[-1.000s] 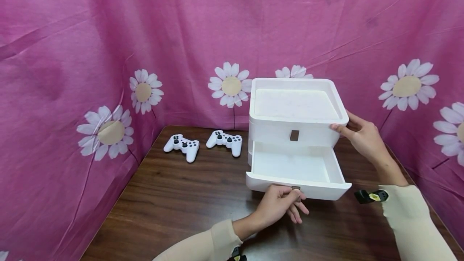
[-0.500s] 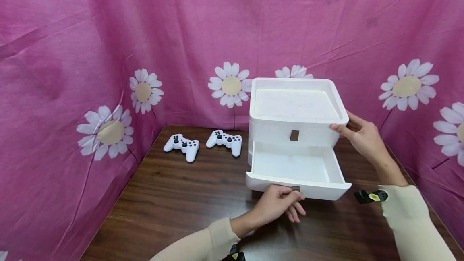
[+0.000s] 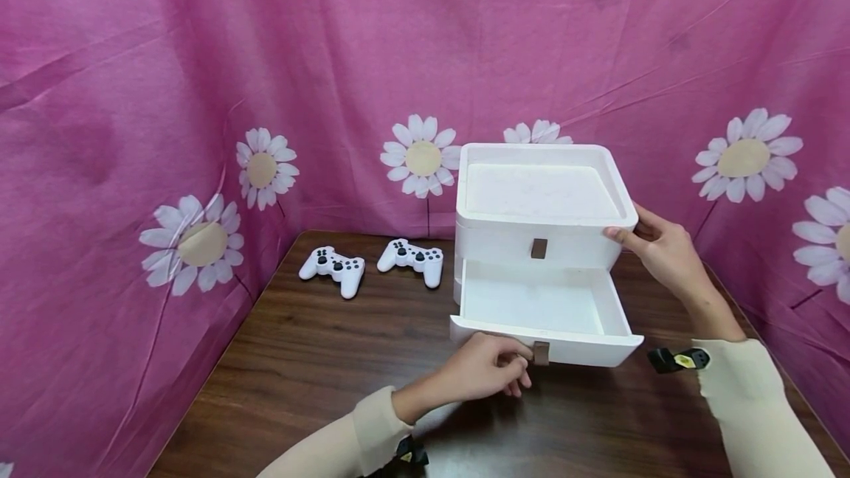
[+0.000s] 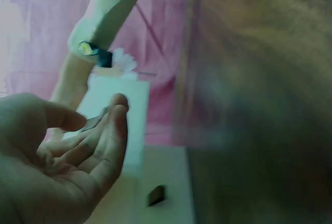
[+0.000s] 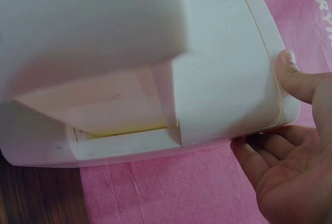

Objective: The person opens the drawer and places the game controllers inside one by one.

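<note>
A white two-drawer desktop organizer (image 3: 494,246) stands on the table, its lower drawer (image 3: 531,301) pulled out and bare inside. My left hand (image 3: 481,367) is at the front of that drawer, just left of its brown pull tab (image 3: 541,353). In the left wrist view the left fingers (image 4: 111,146) are loosely bent, with thumb and fingertips apart and nothing held. My right hand (image 3: 664,253) grips the organizer's upper right corner. The right wrist view shows its thumb (image 5: 293,76) on the front edge and its other fingers along the side.
Two white game controllers (image 3: 332,269) (image 3: 412,260) lie on the brown wooden table (image 3: 319,360), left of the organizer. An open tray (image 3: 541,194) forms the organizer's top. A pink cloth (image 3: 332,57) with daisies hangs behind and at both sides.
My left hand has come off the drawer's pull tab and shifted left. The lower drawer stays pulled out, and my right hand keeps its hold on the organizer.
</note>
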The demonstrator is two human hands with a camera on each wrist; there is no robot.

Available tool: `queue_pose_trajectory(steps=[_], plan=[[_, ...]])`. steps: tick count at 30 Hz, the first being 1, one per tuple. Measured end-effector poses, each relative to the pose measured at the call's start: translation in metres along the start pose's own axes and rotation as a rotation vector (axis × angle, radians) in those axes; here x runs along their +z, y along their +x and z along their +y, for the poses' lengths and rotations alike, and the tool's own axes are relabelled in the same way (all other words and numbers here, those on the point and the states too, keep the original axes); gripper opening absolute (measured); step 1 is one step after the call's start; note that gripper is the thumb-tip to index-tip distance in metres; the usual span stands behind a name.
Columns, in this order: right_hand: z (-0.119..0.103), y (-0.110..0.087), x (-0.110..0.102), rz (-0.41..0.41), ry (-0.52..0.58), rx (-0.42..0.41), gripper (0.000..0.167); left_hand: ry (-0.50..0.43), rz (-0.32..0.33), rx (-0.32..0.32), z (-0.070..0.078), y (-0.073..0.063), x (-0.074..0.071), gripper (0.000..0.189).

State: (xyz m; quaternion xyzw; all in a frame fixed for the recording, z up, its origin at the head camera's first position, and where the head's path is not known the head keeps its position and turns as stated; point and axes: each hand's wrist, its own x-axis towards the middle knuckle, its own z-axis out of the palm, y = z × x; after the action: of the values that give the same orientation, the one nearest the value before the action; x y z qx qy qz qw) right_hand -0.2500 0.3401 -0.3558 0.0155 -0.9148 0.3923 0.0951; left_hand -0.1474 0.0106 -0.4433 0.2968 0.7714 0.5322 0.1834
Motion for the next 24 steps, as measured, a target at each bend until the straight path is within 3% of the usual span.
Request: queue_pose_trajectory(steps=[9,13,16,24], plan=[[0.002,0.0,0.0,0.018,0.005,-0.022,0.084,0.132,-0.012,0.062,0.025,-0.018,-0.047,0.019],[0.001,0.0,0.0,0.016,0.005,-0.021,0.084,0.151,0.004,0.13,0.029,-0.021,-0.073,0.018],[0.0,0.0,0.0,0.019,0.004,-0.022,0.083,0.136,0.044,0.152,0.029,-0.024,-0.092,0.015],[0.002,-0.001,0.001,0.016,0.006,-0.016,0.084,-0.022,0.196,0.132,0.028,-0.029,-0.147,0.009]])
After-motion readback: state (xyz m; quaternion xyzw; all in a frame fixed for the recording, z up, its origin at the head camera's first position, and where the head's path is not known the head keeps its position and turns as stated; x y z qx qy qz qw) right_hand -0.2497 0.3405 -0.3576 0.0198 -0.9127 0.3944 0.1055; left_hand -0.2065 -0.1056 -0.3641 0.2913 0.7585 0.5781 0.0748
